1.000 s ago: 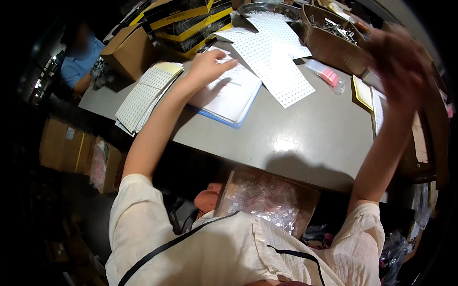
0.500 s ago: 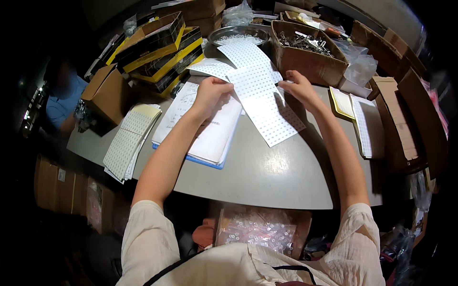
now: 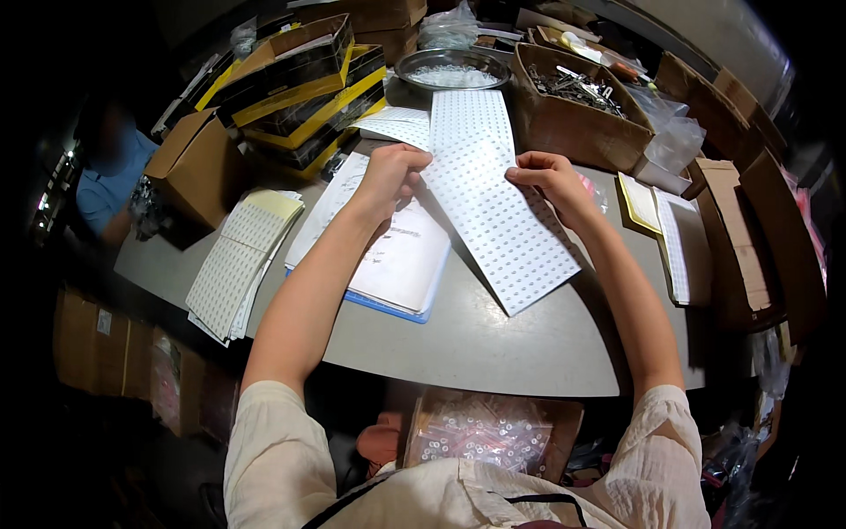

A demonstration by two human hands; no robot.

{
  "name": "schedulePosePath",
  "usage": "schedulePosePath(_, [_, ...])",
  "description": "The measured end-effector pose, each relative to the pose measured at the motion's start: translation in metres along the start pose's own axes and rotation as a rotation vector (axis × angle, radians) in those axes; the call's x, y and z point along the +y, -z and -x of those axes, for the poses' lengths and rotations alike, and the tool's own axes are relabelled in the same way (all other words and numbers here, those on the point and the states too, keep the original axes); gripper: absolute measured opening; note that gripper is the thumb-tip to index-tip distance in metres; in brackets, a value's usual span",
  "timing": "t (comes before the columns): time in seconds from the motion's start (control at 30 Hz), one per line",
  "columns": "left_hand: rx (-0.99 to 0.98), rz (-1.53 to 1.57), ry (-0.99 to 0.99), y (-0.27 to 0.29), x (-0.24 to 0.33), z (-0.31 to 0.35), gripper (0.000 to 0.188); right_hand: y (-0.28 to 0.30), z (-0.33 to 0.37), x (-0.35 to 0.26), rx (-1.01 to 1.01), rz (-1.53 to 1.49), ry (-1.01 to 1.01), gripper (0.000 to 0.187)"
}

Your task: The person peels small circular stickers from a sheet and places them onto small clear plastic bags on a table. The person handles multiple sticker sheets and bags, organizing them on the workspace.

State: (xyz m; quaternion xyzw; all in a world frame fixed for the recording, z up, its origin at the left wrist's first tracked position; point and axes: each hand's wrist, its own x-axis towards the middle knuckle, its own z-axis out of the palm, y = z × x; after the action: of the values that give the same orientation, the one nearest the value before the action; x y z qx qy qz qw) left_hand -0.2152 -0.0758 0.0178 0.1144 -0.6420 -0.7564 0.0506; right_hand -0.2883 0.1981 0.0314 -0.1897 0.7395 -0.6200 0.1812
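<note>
Between my two hands is a long white sheet of small printed marks, slanting down toward the table's near side. My left hand pinches its left edge; my right hand grips the right edge between thumb and fingers. Beyond it, another length of the same printed paper reaches toward a metal bowl; whether the two are joined I cannot tell. A further printed sheet lies behind my left hand. Under my left wrist is a stack of white papers on a blue board.
The metal bowl of small clear pieces stands at the back, beside a carton of metal parts. Black-and-yellow boxes are piled back left. Printed sheets lie left, more right. A person in blue sits far left.
The held sheet has come closer to me and slightly right, its lower end nearer the table's front edge. The length behind it now stands straighter. Both hands keep hold.
</note>
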Motion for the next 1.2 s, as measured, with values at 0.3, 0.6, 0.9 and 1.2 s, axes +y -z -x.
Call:
schedulePosePath(0.3, [-0.080,-0.195,0.071,0.008,0.020,0.009,0.018,0.023,0.013,-0.017,-0.228,0.179,-0.196,0.036])
schedulePosePath(0.6, [0.024,-0.435,-0.023,0.023,0.029,0.009,0.020,0.035,0.019,-0.033,-0.372,0.252,-0.105,0.027])
schedulePosePath(0.9, [0.043,-0.443,-0.106,0.023,0.028,0.012,0.033,0.007,0.018,-0.012,-0.302,0.447,-0.032,0.019])
schedulePosePath(1.2, [0.122,-0.390,-0.208,0.021,0.032,0.019,0.040,0.002,0.020,-0.019,-0.159,0.356,0.075,0.034])
